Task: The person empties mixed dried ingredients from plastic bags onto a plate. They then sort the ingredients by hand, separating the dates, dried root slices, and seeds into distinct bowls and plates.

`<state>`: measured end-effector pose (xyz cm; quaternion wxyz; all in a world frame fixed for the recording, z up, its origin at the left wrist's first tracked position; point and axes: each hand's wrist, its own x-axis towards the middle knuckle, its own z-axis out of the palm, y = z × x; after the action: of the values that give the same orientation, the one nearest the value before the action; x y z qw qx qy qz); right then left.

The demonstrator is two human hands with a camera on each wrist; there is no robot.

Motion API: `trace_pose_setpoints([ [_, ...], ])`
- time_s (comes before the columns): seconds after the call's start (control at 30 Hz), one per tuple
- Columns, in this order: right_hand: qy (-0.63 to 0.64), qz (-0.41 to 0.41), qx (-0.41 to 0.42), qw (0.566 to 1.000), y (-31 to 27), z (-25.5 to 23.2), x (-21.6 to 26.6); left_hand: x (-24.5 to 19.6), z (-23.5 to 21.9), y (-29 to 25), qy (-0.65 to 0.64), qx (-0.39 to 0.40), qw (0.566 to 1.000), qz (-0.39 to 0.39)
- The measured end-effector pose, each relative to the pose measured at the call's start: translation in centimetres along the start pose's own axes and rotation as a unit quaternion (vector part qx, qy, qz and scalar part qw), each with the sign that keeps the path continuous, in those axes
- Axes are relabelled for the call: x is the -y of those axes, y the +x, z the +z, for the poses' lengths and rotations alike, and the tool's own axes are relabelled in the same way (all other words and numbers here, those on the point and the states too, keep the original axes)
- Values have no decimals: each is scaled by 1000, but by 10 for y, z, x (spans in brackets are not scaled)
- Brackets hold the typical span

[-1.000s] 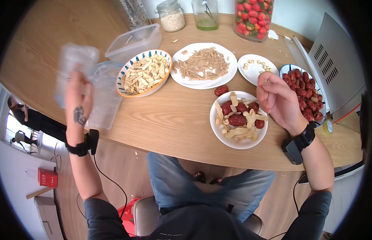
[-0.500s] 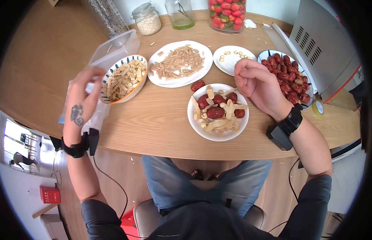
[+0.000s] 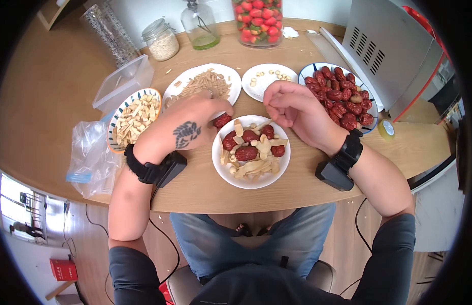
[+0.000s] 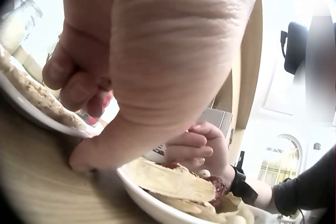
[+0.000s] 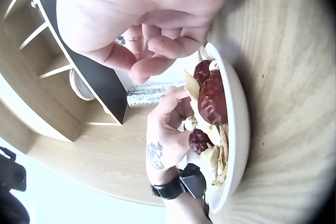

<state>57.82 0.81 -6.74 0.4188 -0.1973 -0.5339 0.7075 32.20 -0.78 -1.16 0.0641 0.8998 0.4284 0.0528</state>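
Note:
My left hand reaches over the table with its fingertips right at a lone red date. In the left wrist view the thumb points down at the tabletop; the date is hidden there, and I cannot tell whether it is pinched. In front lies a white plate of dates, pale root slices and small whitish seeds. My right hand hovers beside that plate, fingers loosely curled and holding nothing. Behind the left hand is a white plate of light-brown slivers.
An orange-rimmed bowl, a clear tub and plastic bags are at left. A small plate of seeds and a blue-rimmed dish of dates sit beyond the right hand. Jars line the back; a vented grey appliance stands at right.
My left hand set down a clear plastic item at the left, then moved right across the table to the lone date. The right hand keeps its pose beside the plate; the head view has shifted.

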Motion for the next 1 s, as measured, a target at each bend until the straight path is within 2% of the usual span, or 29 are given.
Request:
trace_pose_setpoints([
  [0.07, -11, -11, 2, 1000, 1, -1, 1, 3, 2, -1, -46, -73, 996, 25],
  [0.1, -22, -20, 7, 1000, 1, -2, 1, 0, 1, -1, -49, -73, 996, 29],
  [0.17, -63, -40, -18, 997, 1, 8, 4, -10, -4, -4, -164, -152, 974, -40],
  [0.2, -104, -64, -38, 992, 1, 14, 6, -8, 3, -3, -219, -184, 958, -18],
  [0.23, -112, -61, -45, 991, 1, 17, 7, -10, 6, -3, -226, -185, 956, -12],
  [0.3, -100, -86, 23, 991, -2, 24, 5, -15, 13, -3, -300, -181, 936, 39],
  [0.37, -116, -87, 13, 989, -3, 27, 5, -18, 20, -3, -299, -166, 938, 60],
  [0.43, -182, -54, -11, 982, -3, 26, 8, -24, 22, -3, -393, -139, 907, 53],
  [0.5, -197, -75, -34, 977, 0, 23, 13, -26, 17, -5, -418, -147, 896, 39],
  [0.53, -301, -106, -82, 944, 0, 20, 21, -22, 15, -6, -392, -165, 904, 40],
  [0.6, -496, -150, -163, 840, -2, 22, 45, -10, 15, -5, -350, -189, 917, 38],
  [0.63, -616, -164, -197, 745, -4, 20, 57, -8, 15, -4, -354, -192, 915, 38],
  [0.7, -712, -135, -226, 651, -2, -2, 71, -5, 15, -4, -365, -194, 911, 15],
  [0.77, -776, -32, -239, 583, -5, -21, 83, 0, 21, 0, -369, -207, 906, 24],
  [0.8, -790, 1, -243, 564, -7, -24, 86, 3, 24, 0, -370, -217, 903, 33],
  [0.83, -790, -1, -235, 565, -8, -29, 86, 3, 21, -1, -370, -221, 902, 27],
  [0.9, -781, 9, -238, 578, -7, -35, 83, 4, 14, -5, -348, -127, 929, 3],
  [0.97, -794, 0, -236, 561, -6, -17, 80, 7, 12, -5, -345, -107, 933, 15],
  [1.0, -749, -47, -193, 632, -5, -10, 78, 7, 8, -5, -315, -63, 946, 38],
])
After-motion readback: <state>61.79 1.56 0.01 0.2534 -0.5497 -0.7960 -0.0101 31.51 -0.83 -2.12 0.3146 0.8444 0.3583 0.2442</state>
